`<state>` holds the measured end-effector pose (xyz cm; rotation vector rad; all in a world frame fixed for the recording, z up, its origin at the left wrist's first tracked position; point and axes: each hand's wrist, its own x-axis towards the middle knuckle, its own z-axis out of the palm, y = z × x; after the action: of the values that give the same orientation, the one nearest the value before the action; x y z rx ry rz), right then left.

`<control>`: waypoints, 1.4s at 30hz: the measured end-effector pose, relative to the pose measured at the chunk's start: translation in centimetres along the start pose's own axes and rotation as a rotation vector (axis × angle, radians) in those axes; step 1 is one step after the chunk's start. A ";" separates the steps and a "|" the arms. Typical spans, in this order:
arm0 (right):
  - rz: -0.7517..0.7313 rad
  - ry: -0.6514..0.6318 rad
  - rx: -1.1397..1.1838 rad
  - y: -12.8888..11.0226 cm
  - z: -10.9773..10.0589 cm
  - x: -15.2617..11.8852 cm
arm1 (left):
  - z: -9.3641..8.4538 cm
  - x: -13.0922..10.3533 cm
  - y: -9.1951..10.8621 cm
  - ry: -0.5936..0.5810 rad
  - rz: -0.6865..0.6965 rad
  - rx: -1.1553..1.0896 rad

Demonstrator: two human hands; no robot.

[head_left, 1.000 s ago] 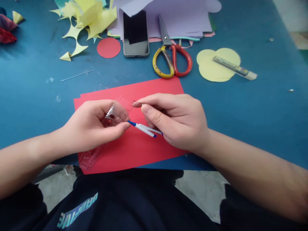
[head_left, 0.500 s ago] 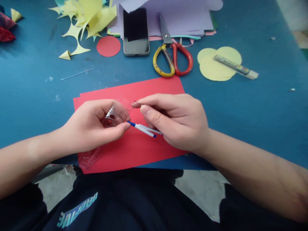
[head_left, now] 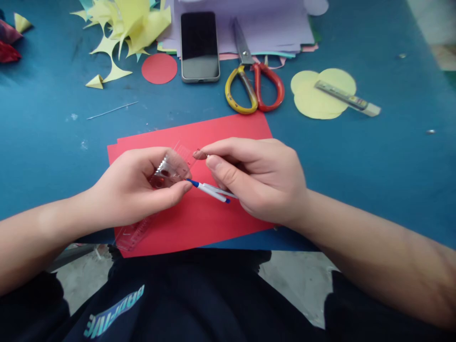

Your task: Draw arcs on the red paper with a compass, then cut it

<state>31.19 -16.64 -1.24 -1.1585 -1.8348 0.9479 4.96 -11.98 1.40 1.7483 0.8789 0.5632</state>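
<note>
My left hand [head_left: 142, 185] is closed around a clear plastic ruler [head_left: 133, 235], which slants over red paper sheets [head_left: 199, 225]. Just past the left thumb tip lies a blue and white pen [head_left: 212, 192], its blue cone end at the left fingers. A thin pale strip beside the pen runs to my right hand [head_left: 254, 175]. That hand's thumb and forefinger pinch something small and thin, dark and metallic, close to the ruler's upper end. Most of what it holds is hidden inside the fingers.
Beyond the red sheets lie scissors [head_left: 254, 88], a phone [head_left: 200, 47], a red paper circle [head_left: 159, 69] and a needle-like rod [head_left: 112, 110]. Yellow scraps [head_left: 142, 26] and purple sheets [head_left: 269, 28] are at the back. At right, a slim tube [head_left: 347, 98] rests on yellow circles [head_left: 317, 104].
</note>
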 end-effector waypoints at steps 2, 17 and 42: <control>-0.007 -0.004 -0.001 0.0 0.0 0.0 | 0.0 0.0 0.0 0.007 -0.003 0.001; 0.007 -0.014 0.033 -0.2 -0.1 0.2 | 0.0 0.1 0.2 -0.011 0.018 -0.033; 0.000 -0.016 0.011 -0.4 -0.2 0.1 | -0.1 0.1 0.3 -0.034 -0.004 -0.021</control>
<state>31.17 -16.61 -0.83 -1.1470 -1.8399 0.9683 5.05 -11.88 1.71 1.7320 0.8501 0.5372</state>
